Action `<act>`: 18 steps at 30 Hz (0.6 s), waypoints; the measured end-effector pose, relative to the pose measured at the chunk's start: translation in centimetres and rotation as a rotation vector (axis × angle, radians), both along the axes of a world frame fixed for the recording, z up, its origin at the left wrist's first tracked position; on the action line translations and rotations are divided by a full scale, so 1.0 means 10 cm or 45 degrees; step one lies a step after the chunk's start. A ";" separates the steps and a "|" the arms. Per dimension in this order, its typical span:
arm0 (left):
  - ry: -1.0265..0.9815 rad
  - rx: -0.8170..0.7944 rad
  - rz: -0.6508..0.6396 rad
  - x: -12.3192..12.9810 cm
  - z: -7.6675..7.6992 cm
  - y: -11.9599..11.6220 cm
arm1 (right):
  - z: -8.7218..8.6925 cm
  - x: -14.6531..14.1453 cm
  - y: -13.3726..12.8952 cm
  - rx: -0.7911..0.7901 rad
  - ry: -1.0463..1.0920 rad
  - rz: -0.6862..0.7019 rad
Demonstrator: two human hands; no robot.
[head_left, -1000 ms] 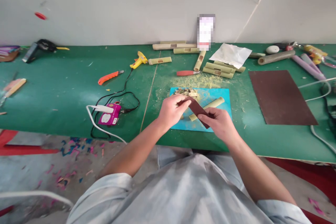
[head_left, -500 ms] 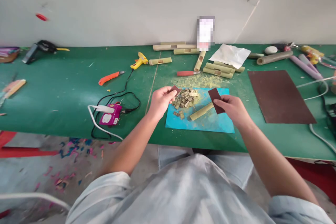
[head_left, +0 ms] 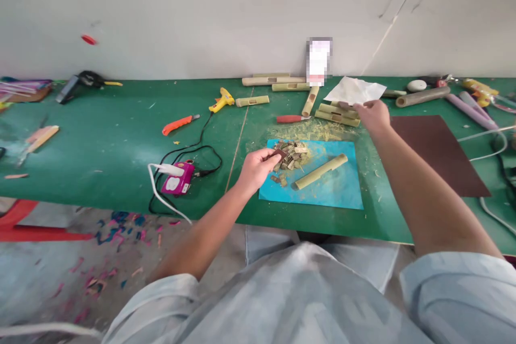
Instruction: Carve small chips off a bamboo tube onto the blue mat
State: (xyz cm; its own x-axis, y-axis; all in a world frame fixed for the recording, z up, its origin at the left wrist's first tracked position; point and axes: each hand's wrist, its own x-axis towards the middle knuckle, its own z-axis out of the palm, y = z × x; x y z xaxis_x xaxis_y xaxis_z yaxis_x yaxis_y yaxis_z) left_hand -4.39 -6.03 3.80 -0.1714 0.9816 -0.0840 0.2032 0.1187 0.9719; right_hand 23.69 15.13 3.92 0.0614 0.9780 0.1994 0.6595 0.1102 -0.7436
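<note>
My left hand point(head_left: 260, 169) pinches a small dark brown piece of sandpaper point(head_left: 280, 155) beside a pile of bamboo chips point(head_left: 293, 157) on the blue sheet point(head_left: 334, 196). A notched bamboo piece point(head_left: 321, 172) lies slantwise on that sheet, untouched. My right hand point(head_left: 374, 115) reaches to the white paper point(head_left: 355, 90) near the wall, its fingers closed at the paper's lower right edge. Just left of those fingers a brown strip point(head_left: 342, 106) shows, partly under the paper, above stacked bamboo pieces point(head_left: 337, 115). Whether the fingers grip the strip or the paper is hidden.
Left of the sheet are a purple power adapter point(head_left: 177, 178) with cables, an orange cutter point(head_left: 177, 125) and a yellow glue gun point(head_left: 221, 101). A red-handled knife point(head_left: 291, 119) lies behind the chips. A large brown sheet point(head_left: 439, 156) is at right, under my right forearm.
My right hand has moved from over the blue sheet up and right to the white paper. The bamboo piece is now fully visible. My left hand still holds its sandpaper; the view has shifted slightly.
</note>
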 end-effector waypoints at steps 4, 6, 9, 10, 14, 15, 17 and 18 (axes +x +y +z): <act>0.146 0.035 0.003 -0.03 -0.01 0.00 | -0.25 0.07 -0.32 0.050 -0.086 -0.041; 0.200 0.098 -0.001 -0.03 -0.05 0.03 | -0.29 0.06 -0.54 0.097 -0.107 0.037; 0.111 0.089 -0.010 0.01 -0.11 0.11 | -0.27 -0.01 -0.87 0.200 -0.089 0.235; 0.050 0.053 -0.007 0.04 -0.13 0.14 | -0.25 -0.06 -0.97 0.240 -0.049 0.300; -0.206 -0.047 0.004 0.24 -0.15 0.27 | -0.22 -0.27 -1.32 0.237 0.134 0.446; -0.277 -0.059 0.002 0.30 -0.14 0.32 | -0.23 -0.33 -1.38 0.232 0.176 0.472; -0.414 -0.091 0.001 0.44 -0.11 0.42 | -0.24 -0.43 -1.47 0.218 0.246 0.457; -0.473 -0.109 0.005 0.50 -0.09 0.48 | -0.26 -0.48 -1.50 0.205 0.288 0.432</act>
State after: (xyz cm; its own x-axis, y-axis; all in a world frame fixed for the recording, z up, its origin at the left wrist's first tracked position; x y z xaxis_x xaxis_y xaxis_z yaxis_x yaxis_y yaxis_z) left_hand 0.66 -1.20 2.87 -0.1171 0.9677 -0.2231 -0.1620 0.2030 0.9657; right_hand 18.90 0.14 1.35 -0.1983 0.9079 0.3693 0.3888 0.4188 -0.8207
